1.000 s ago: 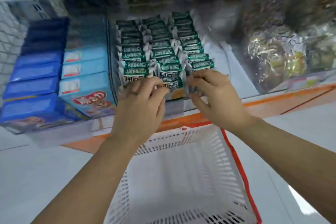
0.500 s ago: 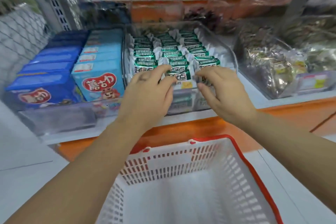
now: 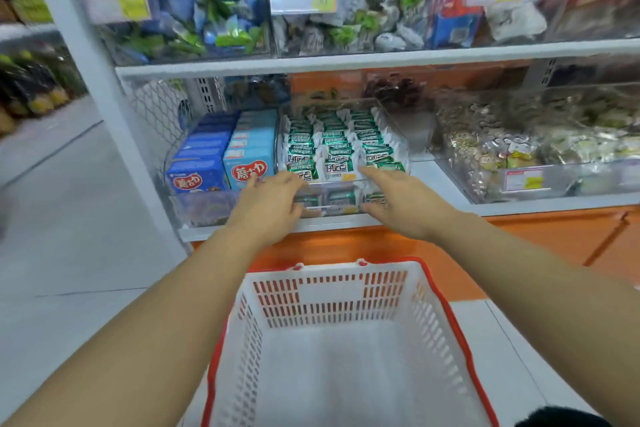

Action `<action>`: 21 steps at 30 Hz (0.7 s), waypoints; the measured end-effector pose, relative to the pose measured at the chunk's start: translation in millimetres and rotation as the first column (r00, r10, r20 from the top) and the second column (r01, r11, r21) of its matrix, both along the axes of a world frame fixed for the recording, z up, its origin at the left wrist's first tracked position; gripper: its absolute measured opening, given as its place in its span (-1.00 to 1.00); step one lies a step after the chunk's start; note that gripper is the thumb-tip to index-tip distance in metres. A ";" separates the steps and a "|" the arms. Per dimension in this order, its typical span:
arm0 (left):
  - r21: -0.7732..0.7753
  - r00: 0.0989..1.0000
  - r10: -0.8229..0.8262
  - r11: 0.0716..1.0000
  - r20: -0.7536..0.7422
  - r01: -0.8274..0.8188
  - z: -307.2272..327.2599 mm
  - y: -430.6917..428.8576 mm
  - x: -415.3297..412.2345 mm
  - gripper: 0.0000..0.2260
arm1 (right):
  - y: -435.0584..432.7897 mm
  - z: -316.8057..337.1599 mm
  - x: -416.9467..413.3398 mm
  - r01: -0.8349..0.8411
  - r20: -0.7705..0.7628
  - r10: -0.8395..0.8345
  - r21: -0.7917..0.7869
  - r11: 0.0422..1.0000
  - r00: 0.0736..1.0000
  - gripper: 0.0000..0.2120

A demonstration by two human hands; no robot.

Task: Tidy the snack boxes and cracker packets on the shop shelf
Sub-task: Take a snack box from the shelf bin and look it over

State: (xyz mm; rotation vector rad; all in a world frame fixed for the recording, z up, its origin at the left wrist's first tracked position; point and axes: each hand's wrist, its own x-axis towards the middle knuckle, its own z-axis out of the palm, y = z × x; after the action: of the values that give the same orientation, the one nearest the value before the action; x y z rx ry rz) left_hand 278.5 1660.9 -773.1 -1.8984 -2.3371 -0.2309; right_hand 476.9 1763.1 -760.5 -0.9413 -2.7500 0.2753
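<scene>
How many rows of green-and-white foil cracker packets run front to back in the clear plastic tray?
3: left row, middle row, right row, side by side; deeper layers may be hidden.

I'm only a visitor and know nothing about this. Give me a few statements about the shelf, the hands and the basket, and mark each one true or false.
1. The left hand and the right hand are both at the front of the clear tray. True.
2. The white basket holds several packets. False: nothing shows inside it.
3. The blue snack boxes stand to the right of the green cracker packets. False: they stand to the left of them.
4. The green cracker packets are lined up in three rows running back into the tray. True.
</scene>
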 end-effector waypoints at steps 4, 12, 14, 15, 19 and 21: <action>0.060 0.992 0.093 0.993 0.090 -0.098 14.5 -49.9 7.7 -0.68 | -38.9 18.1 4.7 -0.091 -0.073 0.087 -0.058 0.994 0.994 -0.40; 0.232 0.954 0.194 0.941 0.229 -0.247 11.0 -105.4 -38.1 -0.74 | -73.8 23.2 -50.4 -0.228 -0.160 0.213 -0.077 0.971 0.964 -0.56; 0.265 0.949 0.214 0.925 0.230 -0.273 3.2 -101.0 -65.6 -0.73 | -70.9 17.9 -82.2 -0.255 -0.164 0.242 -0.062 0.965 0.956 -0.58; 0.291 0.949 0.218 0.915 0.226 -0.280 -2.6 -94.2 -84.8 -0.72 | -63.7 13.4 -105.4 -0.265 -0.175 0.253 -0.046 0.963 0.951 -0.59; 0.378 0.952 0.210 0.881 0.224 -0.284 -22.0 -66.9 -137.8 -0.63 | -33.4 -4.3 -178.5 -0.283 -0.172 0.284 0.032 0.959 0.943 -0.62; 0.396 0.956 0.195 0.878 0.221 -0.270 -32.5 -55.7 -160.1 -0.56 | -18.5 -12.8 -209.5 -0.298 -0.128 0.309 0.098 0.950 0.942 -0.55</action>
State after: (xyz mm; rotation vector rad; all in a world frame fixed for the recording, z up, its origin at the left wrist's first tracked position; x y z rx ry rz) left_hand 118.4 1605.2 -805.6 -1.4267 -2.3456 -0.8347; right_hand 267.4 1744.6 -773.3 -0.4547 -2.7418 0.2719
